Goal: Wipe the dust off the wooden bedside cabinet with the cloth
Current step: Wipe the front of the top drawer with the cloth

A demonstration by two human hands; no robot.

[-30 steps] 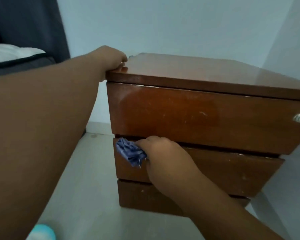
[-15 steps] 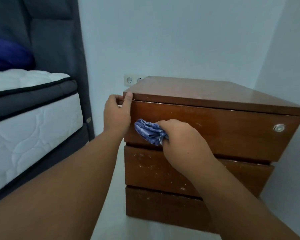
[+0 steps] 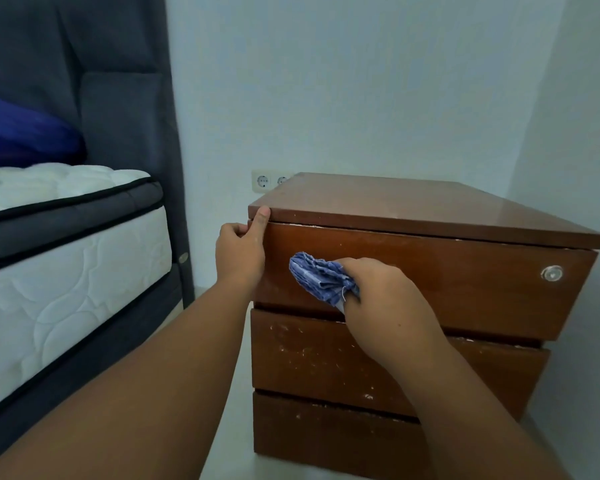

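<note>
The wooden bedside cabinet (image 3: 447,282) stands in the room's corner, brown, with three drawer fronts and a round lock at the top drawer's right end. My right hand (image 3: 385,299) is shut on a bunched blue cloth (image 3: 317,277) and presses it against the left part of the top drawer front. My left hand (image 3: 241,247) grips the cabinet's front left corner, thumb on the edge of the top panel. The lower drawers show white scuff marks.
A bed with a white mattress (image 3: 66,268) and dark grey headboard (image 3: 118,98) lies to the left, a blue pillow (image 3: 25,133) on it. A double wall socket (image 3: 269,181) sits behind the cabinet. White walls close in behind and at right; pale floor between bed and cabinet.
My right hand has carried the cloth up from the second drawer to the top drawer front. My left hand slid from the cabinet's top edge down onto the corner. The view pulled back.
</note>
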